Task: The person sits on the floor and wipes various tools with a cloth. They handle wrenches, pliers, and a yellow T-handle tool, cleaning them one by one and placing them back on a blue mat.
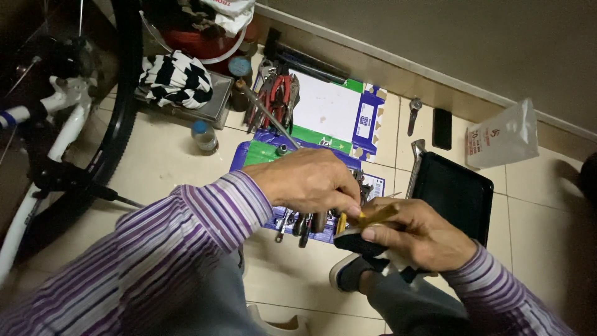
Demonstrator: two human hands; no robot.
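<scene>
Largest first: bicycle wheel (pixel 121 93) and white frame (pixel 59 134) stand at my far left, well apart from the work. A flattened cardboard box (pixel 326 118) lies on the tiled floor (pixel 168 162) ahead of me, with pliers (pixel 277 96) and a long metal bar (pixel 270 118) lying across its far-left part. A striped rag (pixel 174 78) sits on a metal box beside the tyre, a small bottle (pixel 204 135) near it. A black tray (pixel 454 193) lies just right of the cardboard, a white bag (pixel 504 137) past it by the wall.

My right hand (pixel 420 233) is clenched round a yellowish tool handle (pixel 373 216) and a dark cloth (pixel 360 244), thumb pressed on top. My left hand (pixel 308 180) comes over from the left, fingertips (pixel 349 210) pinching at the near end of that handle; I can't tell what it grips, if anything, as the knuckles hide it. The handle is low centre, just above my shoe (pixel 348 274), over the row of small tools (pixel 301 224) on the cardboard's near edge.

To do this well, I judge: keep the right grip firm and steady, let the left work only with fingertips, stay over the cardboard so a dropped small part lands there, and tilt the handle towards the camera for sight.
</scene>
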